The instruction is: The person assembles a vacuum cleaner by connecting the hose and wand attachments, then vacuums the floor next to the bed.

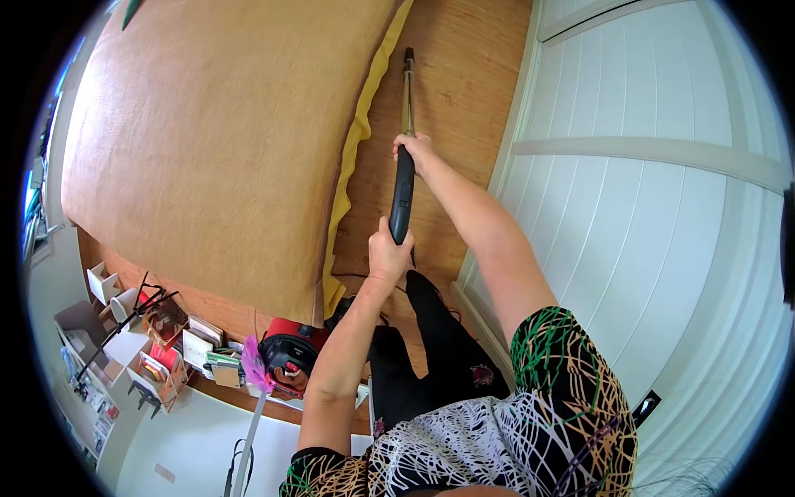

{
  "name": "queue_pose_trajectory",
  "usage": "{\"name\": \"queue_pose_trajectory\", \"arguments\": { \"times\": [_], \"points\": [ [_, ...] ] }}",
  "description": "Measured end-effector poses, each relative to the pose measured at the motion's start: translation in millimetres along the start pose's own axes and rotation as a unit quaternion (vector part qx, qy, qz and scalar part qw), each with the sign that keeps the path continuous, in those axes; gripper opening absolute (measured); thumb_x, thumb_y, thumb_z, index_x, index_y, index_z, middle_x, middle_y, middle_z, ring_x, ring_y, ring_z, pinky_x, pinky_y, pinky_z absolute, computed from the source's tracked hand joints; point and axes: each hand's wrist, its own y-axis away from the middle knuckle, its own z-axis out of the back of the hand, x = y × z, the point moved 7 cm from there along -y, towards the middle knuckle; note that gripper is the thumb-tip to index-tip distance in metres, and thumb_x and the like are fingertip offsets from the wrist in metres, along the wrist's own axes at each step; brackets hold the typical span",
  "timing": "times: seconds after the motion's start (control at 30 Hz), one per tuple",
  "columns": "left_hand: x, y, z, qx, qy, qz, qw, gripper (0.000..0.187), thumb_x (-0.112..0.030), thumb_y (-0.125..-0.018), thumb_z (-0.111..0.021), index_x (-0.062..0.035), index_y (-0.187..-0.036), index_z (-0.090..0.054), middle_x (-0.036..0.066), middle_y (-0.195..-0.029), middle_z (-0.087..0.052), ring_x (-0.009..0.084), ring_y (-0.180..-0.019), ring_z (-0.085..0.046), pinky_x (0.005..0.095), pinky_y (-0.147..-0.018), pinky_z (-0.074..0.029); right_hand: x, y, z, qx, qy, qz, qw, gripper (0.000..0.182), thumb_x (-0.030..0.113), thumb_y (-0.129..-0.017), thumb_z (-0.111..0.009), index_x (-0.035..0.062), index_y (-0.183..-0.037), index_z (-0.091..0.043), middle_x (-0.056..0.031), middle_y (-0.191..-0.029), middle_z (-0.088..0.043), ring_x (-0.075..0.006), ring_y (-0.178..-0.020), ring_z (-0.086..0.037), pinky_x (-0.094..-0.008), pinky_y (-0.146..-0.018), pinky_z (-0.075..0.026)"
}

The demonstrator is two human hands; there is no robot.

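A long vacuum wand with a black curved handle [402,186] and a metal tube [408,99] stretches away from me over the wooden floor. My left hand [387,253] is wrapped round the near end of the handle. Farther up, where the handle meets the tube, my right hand [414,152] grips it. The wand's far end is dark and lies in the gap between the bed and the white sliding doors. A red and black vacuum cleaner body [290,354] is beside my left forearm, partly hidden by it.
The large bed with a tan mat [224,141] and yellow edging fills the left. White panelled doors [613,207] line the right. Boxes and books [207,348], a black tripod [124,327] and a pink duster [255,364] are at the lower left. A cable crosses the floor near my feet.
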Motion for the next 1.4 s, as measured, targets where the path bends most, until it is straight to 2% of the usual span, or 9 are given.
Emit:
{"name": "queue_pose_trajectory", "arguments": {
  "times": [0.7,0.73,0.83,0.9,1.03,1.2,1.27,1.33,1.4],
  "points": [
    [-2.6,22.4,17.5,0.102,-0.041,-0.047,0.993,0.027,-0.016,-0.070,-0.062,0.0023,-0.084,-0.048,0.022,-0.060,-0.054,0.0367,-0.059,-0.057,0.0379,-0.052,-0.045,-15.2,43.2,31.9,-0.036,-0.054,0.043,0.997,0.012,0.000,-0.068,-0.054,0.0031,-0.077,-0.046,-0.0105,-0.056,-0.051,-0.0191,-0.043,-0.049,-0.0297,-0.040,-0.044],
    [-2.1,21.1,24.0,0.111,-0.047,-0.044,0.992,0.027,-0.016,-0.070,-0.062,0.0018,-0.084,-0.048,0.022,-0.060,-0.053,0.0370,-0.060,-0.057,0.0383,-0.052,-0.045,-20.1,41.2,28.8,-0.018,-0.079,0.030,0.996,0.026,-0.003,-0.063,-0.053,0.0035,-0.084,-0.038,-0.0100,-0.053,-0.048,-0.0198,-0.040,-0.049,-0.0324,-0.037,-0.044],
    [2.7,16.1,43.0,0.133,-0.042,-0.056,0.989,0.025,-0.017,-0.069,-0.062,0.0012,-0.081,-0.048,0.022,-0.059,-0.053,0.0372,-0.058,-0.056,0.0391,-0.051,-0.044,-41.1,38.7,24.4,-0.040,-0.090,0.019,0.995,0.020,-0.002,-0.063,-0.052,0.0033,-0.079,-0.041,-0.0099,-0.052,-0.048,-0.0200,-0.040,-0.048,-0.0324,-0.037,-0.044],
    [9.9,18.5,54.4,0.142,-0.056,-0.071,0.986,0.024,-0.017,-0.070,-0.062,0.0006,-0.078,-0.048,0.020,-0.057,-0.051,0.0365,-0.054,-0.054,0.0387,-0.050,-0.043,-57.5,46.5,19.6,-0.043,-0.120,-0.048,0.991,0.012,0.001,-0.065,-0.055,0.0034,-0.070,-0.044,-0.0096,-0.052,-0.048,-0.0202,-0.039,-0.048,-0.0328,-0.037,-0.044],
    [11.4,29.4,59.8,0.183,-0.051,-0.104,0.976,0.027,-0.017,-0.070,-0.064,0.0021,-0.078,-0.047,0.022,-0.056,-0.051,0.0384,-0.055,-0.054,0.0380,-0.049,-0.044,-69.7,67.4,26.6,-0.064,-0.188,-0.067,0.978,0.017,0.012,-0.071,-0.059,0.0038,-0.065,-0.045,-0.0090,-0.053,-0.049,-0.0198,-0.042,-0.048,-0.0329,-0.039,-0.044],
    [21.5,45.4,68.2,0.235,-0.089,-0.081,0.964,0.039,-0.027,-0.069,-0.070,0.0017,-0.079,-0.046,0.016,-0.053,-0.050,0.0304,-0.047,-0.053,0.0325,-0.047,-0.042,-105.3,92.4,18.5,-0.095,-0.192,-0.073,0.974,0.014,0.008,-0.072,-0.058,0.0014,-0.069,-0.045,-0.0081,-0.055,-0.048,-0.0186,-0.044,-0.049,-0.0318,-0.039,-0.043],
    [36.8,43.1,63.9,0.263,0.014,0.028,0.964,0.042,-0.031,-0.069,-0.070,0.0020,-0.082,-0.046,0.012,-0.053,-0.051,0.0266,-0.047,-0.054,0.0305,-0.047,-0.043,-102.1,106.0,14.5,-0.155,-0.142,-0.008,0.978,0.012,0.006,-0.072,-0.056,0.0000,-0.069,-0.046,-0.0082,-0.056,-0.048,-0.0172,-0.044,-0.049,-0.0304,-0.038,-0.042],
    [39.1,26.5,59.4,0.243,-0.091,-0.024,0.965,0.048,-0.025,-0.067,-0.070,0.0053,-0.096,-0.046,0.018,-0.074,-0.059,0.0296,-0.068,-0.059,0.0337,-0.062,-0.046,-114.5,128.0,-0.6,-0.194,-0.074,0.009,0.978,0.014,0.007,-0.073,-0.056,-0.0028,-0.070,-0.046,-0.0077,-0.058,-0.050,-0.0163,-0.047,-0.053,-0.0284,-0.041,-0.044],
    [36.6,26.1,58.3,0.258,-0.095,-0.016,0.961,0.051,-0.022,-0.065,-0.069,0.0054,-0.101,-0.045,0.021,-0.083,-0.058,0.0314,-0.077,-0.059,0.0354,-0.068,-0.045,-125.2,142.5,-5.2,-0.191,-0.058,-0.001,0.980,0.016,0.009,-0.073,-0.056,-0.0040,-0.073,-0.046,-0.0095,-0.062,-0.054,-0.0169,-0.049,-0.056,-0.0281,-0.045,-0.045]
  ]
}}
